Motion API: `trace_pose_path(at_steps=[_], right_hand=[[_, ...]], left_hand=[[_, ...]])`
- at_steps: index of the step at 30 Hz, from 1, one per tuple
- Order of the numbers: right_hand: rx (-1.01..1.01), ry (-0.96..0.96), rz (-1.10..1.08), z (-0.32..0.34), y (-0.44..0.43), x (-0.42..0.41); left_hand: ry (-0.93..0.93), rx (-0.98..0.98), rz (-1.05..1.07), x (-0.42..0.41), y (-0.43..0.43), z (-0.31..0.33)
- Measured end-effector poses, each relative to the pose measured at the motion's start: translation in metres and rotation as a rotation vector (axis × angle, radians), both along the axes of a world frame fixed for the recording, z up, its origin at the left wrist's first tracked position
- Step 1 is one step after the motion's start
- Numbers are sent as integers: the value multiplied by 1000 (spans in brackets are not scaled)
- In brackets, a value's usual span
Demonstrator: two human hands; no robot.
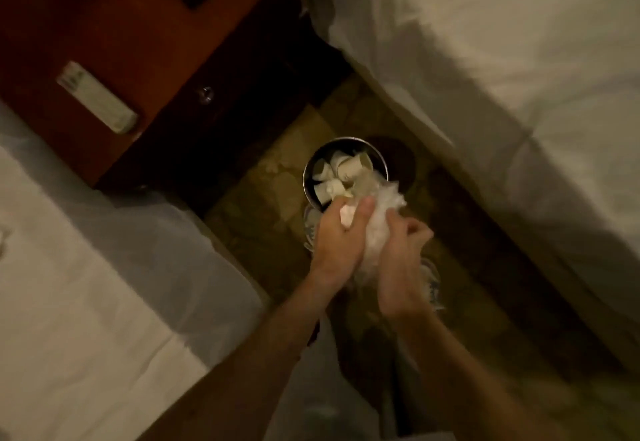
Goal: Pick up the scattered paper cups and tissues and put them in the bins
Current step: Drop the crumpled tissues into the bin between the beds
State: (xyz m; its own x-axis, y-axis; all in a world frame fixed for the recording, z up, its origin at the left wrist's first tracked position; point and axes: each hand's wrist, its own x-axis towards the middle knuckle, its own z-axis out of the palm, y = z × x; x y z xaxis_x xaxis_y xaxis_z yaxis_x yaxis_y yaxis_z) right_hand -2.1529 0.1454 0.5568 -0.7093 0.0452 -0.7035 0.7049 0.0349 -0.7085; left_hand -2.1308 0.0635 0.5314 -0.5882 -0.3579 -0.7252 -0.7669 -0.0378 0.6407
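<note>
A round metal bin (310, 163) stands on the floor between two beds, with several paper cups (348, 167) lying inside it. Just above its near rim I hold a bundle of white tissues (379, 222) between both hands. My left hand (334, 236) grips the bundle from the left, thumb over the top. My right hand (401, 260) curls its fingers round the right side. The lower part of the bundle is hidden between my palms.
A bed with a white sheet (502, 77) fills the right side, another bed (86, 284) the lower left. A dark wooden nightstand (145, 42) with a white remote (97, 97) stands at the back left. My shoes (429, 281) show under my hands on the patterned floor.
</note>
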Motion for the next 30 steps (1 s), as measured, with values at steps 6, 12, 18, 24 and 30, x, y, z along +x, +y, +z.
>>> trace_pose_path(at_steps=[6, 12, 18, 24, 30], right_hand=[[172, -59, 128, -148, -38, -4], [333, -97, 317, -277, -38, -25], [493, -49, 434, -358, -20, -40], [713, 156, 687, -349, -25, -34], [794, 232, 705, -304, -10, -34]], left_hand=[[-197, -81, 13, -33, -48, -175], [-350, -14, -25, -58, -53, -305], [-317, -96, -209, -66, -53, -370], [-102, -259, -333, -59, -73, -360], [45, -496, -707, -81, -79, -320]])
